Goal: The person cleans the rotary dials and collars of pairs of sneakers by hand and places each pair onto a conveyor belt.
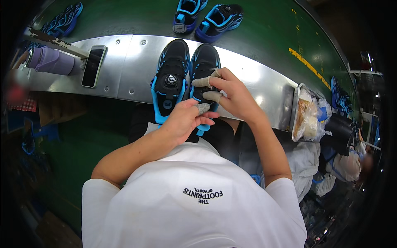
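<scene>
beyond a white shirt (pixel 194 173), the left hand (pixel 180 124) is half curled at the heel end of the right-side shoe (pixel 203 58), a gray finger cover (pixel 202 108) on its thumb; whether it grips the collar, i cannot tell. the right hand (pixel 236 96) bends over that shoe's upper, 3 of its digits in pale covers (pixel 202 82); what they pinch, if anything, is hidden. the left-side shoe (pixel 173 62), with a round dial (pixel 170 80), stands close alongside. both point their toes away on the metal edge of the surface (pixel 130 80), heels jutting past it. that overhang looks the main risk: a hard press or tug at the heel could tip a shoe off, and the covers might slip on the upper. to the right, a tray (pixel 295 111) of bagged things could be knocked by a swinging elbow. farther left lie a phone (pixel 94 66) and a purple bottle (pixel 58 61); 2 more shoes (pixel 219 22) stand farthest.
</scene>
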Demonstrator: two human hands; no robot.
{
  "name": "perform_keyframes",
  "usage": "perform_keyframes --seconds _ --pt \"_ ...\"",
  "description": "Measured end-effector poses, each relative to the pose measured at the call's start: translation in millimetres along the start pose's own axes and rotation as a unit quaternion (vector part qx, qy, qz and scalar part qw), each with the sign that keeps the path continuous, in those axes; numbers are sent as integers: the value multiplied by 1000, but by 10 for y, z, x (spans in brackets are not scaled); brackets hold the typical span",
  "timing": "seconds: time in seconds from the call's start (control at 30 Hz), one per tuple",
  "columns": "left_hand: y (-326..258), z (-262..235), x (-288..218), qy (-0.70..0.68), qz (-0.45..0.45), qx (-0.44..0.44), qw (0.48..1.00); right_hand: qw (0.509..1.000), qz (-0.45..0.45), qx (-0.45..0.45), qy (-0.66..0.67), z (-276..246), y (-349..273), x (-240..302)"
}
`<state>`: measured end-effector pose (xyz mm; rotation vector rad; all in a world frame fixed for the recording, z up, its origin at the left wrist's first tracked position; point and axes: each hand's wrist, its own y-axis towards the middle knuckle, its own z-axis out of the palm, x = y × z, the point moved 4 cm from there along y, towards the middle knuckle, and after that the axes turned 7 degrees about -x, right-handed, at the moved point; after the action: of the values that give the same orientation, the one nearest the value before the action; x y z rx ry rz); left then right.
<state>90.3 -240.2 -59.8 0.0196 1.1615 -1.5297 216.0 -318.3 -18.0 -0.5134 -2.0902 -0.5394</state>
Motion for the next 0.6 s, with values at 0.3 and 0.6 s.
perform_keyframes --seconds 0.3,0.6 --pt "-489 -205 -912 396 254 -40 882 999 2 23 26 -181 91 -80" --pt "-131 -385 -936 556 400 -154 713 994 20 -11 -107 -45 -26 2"
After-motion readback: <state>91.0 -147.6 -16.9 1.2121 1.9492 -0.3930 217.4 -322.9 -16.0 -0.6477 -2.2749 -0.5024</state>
